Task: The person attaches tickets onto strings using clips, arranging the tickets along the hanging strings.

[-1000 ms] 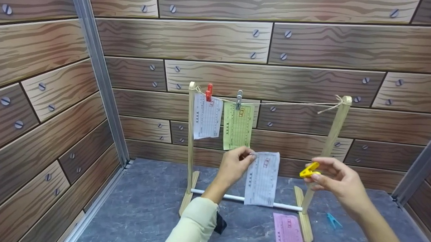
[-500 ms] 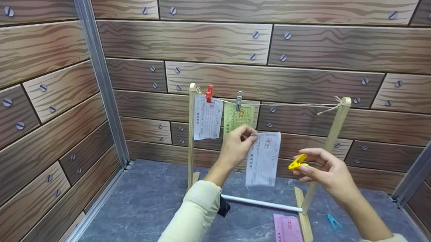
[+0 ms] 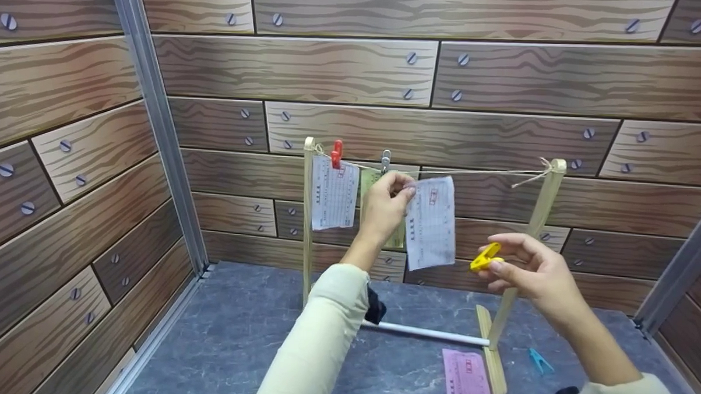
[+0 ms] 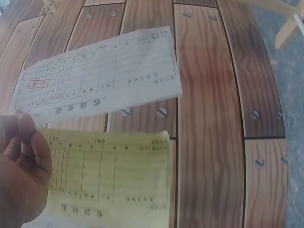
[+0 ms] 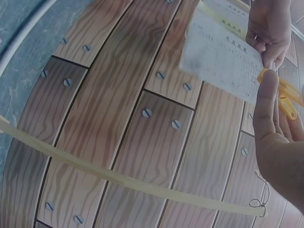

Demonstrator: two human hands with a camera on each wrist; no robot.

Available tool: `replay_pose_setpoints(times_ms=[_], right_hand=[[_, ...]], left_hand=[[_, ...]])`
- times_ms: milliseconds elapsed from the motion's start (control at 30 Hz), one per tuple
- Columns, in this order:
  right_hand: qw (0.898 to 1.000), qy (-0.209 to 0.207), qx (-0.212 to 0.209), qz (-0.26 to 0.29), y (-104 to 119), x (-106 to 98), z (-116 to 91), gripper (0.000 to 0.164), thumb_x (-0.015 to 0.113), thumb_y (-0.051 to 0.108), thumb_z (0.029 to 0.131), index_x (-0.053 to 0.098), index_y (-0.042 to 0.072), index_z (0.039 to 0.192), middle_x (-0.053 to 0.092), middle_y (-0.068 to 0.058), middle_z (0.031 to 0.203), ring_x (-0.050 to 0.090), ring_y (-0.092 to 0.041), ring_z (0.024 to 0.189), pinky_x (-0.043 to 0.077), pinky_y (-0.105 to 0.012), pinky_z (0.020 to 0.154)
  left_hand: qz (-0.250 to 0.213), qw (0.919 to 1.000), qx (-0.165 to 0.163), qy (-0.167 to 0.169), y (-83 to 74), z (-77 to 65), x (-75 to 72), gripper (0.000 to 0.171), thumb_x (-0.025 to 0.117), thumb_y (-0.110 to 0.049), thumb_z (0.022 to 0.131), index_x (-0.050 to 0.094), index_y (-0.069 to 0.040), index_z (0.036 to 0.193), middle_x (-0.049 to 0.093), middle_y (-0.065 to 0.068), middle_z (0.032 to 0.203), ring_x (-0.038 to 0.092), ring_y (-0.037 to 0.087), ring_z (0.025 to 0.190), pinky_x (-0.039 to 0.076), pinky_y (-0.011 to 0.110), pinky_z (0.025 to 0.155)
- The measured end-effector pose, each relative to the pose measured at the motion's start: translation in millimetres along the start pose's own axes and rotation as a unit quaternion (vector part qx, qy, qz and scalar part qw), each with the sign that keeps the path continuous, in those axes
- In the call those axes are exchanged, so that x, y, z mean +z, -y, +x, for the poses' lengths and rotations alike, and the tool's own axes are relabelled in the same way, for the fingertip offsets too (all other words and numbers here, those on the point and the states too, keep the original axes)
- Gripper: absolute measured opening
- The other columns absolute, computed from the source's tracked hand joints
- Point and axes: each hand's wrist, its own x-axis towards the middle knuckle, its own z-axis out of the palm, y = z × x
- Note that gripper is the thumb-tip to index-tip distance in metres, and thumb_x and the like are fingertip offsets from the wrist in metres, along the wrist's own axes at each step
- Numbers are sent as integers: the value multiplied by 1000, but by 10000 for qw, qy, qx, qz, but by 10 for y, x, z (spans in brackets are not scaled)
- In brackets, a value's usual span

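My left hand point(image 3: 383, 207) pinches a white printed slip point(image 3: 431, 226) by its upper left corner, and the slip hangs with its top edge just under the string point(image 3: 479, 172). Behind that hand a yellow-green slip point(image 4: 109, 171) hangs from a grey clothespin point(image 3: 386, 160), partly hidden in the head view. Further left, a red clothespin point(image 3: 336, 154) holds another white slip point(image 3: 334, 196) on the string. To the right of the held slip, my right hand point(image 3: 529, 267) grips a yellow clothespin point(image 3: 486, 257) between thumb and fingers, below string height.
Two wooden posts point(image 3: 308, 219) carry the string, joined low down by a white rod point(image 3: 433, 333). A pink slip point(image 3: 466, 379) lies on the grey marbled tabletop point(image 3: 235, 333) beside the right wooden foot point(image 3: 494, 365). A blue clothespin point(image 3: 539, 361) lies right of it. Wood-patterned walls stand behind.
My left hand has raised the white slip from near the rod up to the string, covering much of the yellow-green slip. My right hand has moved left and slightly up with the yellow clothespin.
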Motion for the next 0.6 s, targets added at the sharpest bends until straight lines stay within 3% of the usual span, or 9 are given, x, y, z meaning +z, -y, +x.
replay_pose_setpoints(times_ms=[100, 233, 367, 533, 600], right_hand=[[10000, -36, 13, -56, 3, -25, -1, 37, 63, 1, 89, 51, -4, 123, 60, -26, 107, 66, -36, 82, 53, -46, 65], [9999, -42, -69, -110, 8, -56, -1, 36, 62, 0, 89, 51, -5, 123, 60, -27, 107, 65, -37, 82, 53, -46, 65], [9999, -57, -133, -45, 11, -98, -6, 36, 61, -3, 89, 50, -6, 123, 59, -28, 106, 65, -38, 82, 53, -46, 64], [10000, -43, -60, -47, 5, -144, -14, 37, 61, -2, 89, 49, -6, 124, 59, -26, 108, 66, -34, 83, 53, -45, 65], [10000, -58, -44, -26, 2, -159, -18, 37, 61, -2, 90, 49, -6, 124, 60, -24, 109, 66, -34, 83, 54, -44, 65]], left_hand=[[-326, 9994, -95, -49, -12, 55, 51, 21, 66, 4, 84, 64, -4, 103, 61, 2, 74, 52, 9, 57, 48, 26, 49], [-363, 9991, -190, -98, -47, 103, 89, 34, 67, 3, 83, 62, -9, 115, 62, 4, 69, 51, 11, 49, 46, 26, 45], [-378, 9987, -349, 37, -103, 141, 132, 35, 69, -1, 84, 64, -12, 117, 66, 1, 72, 55, 19, 47, 47, 28, 43], [-217, 9975, -665, 137, -167, 166, 186, 31, 70, -5, 83, 66, -9, 114, 69, -3, 79, 60, 31, 51, 50, 32, 44], [-174, 9961, -859, 121, -176, 175, 210, 28, 69, -4, 84, 67, -7, 111, 69, -1, 77, 60, 30, 49, 51, 35, 45]])
